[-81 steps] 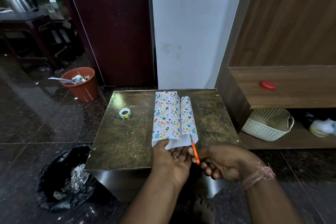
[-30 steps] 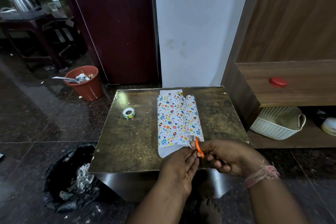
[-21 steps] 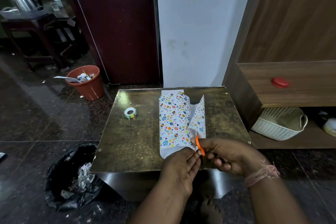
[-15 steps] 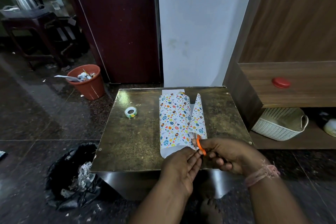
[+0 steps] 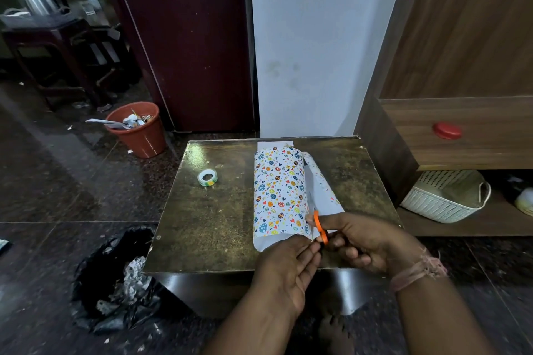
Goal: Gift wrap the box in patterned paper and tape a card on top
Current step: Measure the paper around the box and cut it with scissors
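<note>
From the head camera, the one view there is, the wrapping looks to be in an early-to-middle stage. The white paper printed with small coloured eggs and hearts (image 5: 278, 193) lies along the middle of the dark, mottled square worktop (image 5: 213, 225), folded over into a long hump; the box itself is hidden, presumably under that fold (I cannot confirm it). To the right of the hump a narrower flap of the same paper (image 5: 323, 190) stands apart from it, white side showing along the gap.

The right hand (image 5: 366, 242) has its grip clamped on a pair of orange-handled scissors (image 5: 320, 226), whose blades point into that gap at the near end, so trimming the surplus seems to be the step in hand. The left hand (image 5: 288, 265) lies with straight fingers touching the paper's near edge, holding nothing.

A small roll of clear tape (image 5: 207, 177) sits untouched, well apart on the left of the worktop.

Left to do, by my judgement: finish the cut, close and tape the seam, fold and tape both ends, then fix the card, which appears nowhere in view.
</note>
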A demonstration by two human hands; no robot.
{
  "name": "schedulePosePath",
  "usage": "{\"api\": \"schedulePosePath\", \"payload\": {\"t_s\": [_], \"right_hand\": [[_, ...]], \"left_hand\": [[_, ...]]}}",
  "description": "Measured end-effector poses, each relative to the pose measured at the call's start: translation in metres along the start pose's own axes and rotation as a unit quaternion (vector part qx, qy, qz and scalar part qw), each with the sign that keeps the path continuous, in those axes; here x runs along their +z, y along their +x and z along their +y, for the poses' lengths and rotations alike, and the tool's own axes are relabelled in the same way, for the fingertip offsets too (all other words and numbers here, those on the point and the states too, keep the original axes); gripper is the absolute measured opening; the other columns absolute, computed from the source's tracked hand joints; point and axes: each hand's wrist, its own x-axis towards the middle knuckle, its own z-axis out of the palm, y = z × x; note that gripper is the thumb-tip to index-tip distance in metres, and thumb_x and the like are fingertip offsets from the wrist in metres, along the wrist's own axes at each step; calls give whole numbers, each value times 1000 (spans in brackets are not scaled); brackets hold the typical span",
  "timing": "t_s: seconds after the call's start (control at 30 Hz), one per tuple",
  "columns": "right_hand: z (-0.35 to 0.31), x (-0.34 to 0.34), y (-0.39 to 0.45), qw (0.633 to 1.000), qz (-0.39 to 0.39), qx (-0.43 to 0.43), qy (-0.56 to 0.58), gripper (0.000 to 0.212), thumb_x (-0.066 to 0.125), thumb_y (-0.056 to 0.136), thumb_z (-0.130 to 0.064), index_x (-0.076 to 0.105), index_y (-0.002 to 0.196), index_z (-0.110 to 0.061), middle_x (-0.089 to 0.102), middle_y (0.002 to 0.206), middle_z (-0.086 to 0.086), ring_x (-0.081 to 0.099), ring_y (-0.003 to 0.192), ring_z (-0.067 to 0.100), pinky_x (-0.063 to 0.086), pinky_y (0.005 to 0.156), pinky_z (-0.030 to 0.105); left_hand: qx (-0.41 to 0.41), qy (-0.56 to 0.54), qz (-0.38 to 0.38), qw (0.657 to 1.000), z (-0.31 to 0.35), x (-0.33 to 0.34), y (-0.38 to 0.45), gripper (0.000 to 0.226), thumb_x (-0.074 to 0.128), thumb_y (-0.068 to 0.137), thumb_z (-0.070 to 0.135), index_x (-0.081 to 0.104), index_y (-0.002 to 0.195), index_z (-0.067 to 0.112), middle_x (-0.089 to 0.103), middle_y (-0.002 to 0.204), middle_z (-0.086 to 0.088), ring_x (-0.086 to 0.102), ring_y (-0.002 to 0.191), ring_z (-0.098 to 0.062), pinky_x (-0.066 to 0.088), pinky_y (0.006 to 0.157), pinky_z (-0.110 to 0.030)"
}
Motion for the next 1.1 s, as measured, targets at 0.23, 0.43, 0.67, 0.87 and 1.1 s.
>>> {"api": "schedulePosePath", "payload": {"t_s": [0.23, 0.43, 0.67, 0.87, 1.1], "right_hand": [[0, 1, 3, 1000, -9, -13, 7, 43, 78, 79, -47, 53, 62, -16, 34, 55, -3, 23, 34, 6, 11, 31, 13], [-3, -1, -1, 1000, -16, -5, -1, 48, 76, 82, -51, 55, 53, -19, 34, 57, -2, 24, 34, 6, 13, 30, 14], [-4, 6, 2, 1000, 14, -6, 16, 43, 79, 80, -46, 49, 68, -16, 33, 56, -3, 21, 34, 6, 12, 31, 14], [-6, 8, 1, 1000, 14, -17, 8, 43, 77, 82, -48, 50, 69, -16, 36, 56, -3, 24, 35, 6, 15, 31, 14], [-10, 7, -3, 1000, 12, -8, -9, 48, 79, 69, -60, 55, 71, -18, 38, 58, -4, 25, 35, 6, 16, 31, 15]], "left_hand": [[-2, -3, -1, 1000, 0, -2, 3, 12, 58, 98, -3, 66, 90, -1, 75, 83, -13, 71, 78, -19, 61, 58, -25], [-4, 5, 1, 1000, 1, -5, 3, 13, 55, 99, -4, 66, 90, -3, 75, 86, -15, 73, 78, -20, 61, 66, -28], [-6, 4, 0, 1000, 2, -7, 4, 12, 55, 99, -3, 66, 93, -3, 76, 90, -16, 74, 77, -19, 61, 68, -29], [-6, 6, 2, 1000, 5, -7, 3, 14, 54, 99, -4, 66, 92, -4, 75, 87, -15, 73, 78, -19, 59, 76, -32], [-12, 24, -8, 1000, 2, -11, 1, 15, 52, 99, -5, 67, 99, -5, 78, 80, -13, 76, 66, -16, 61, 64, -28]]}}
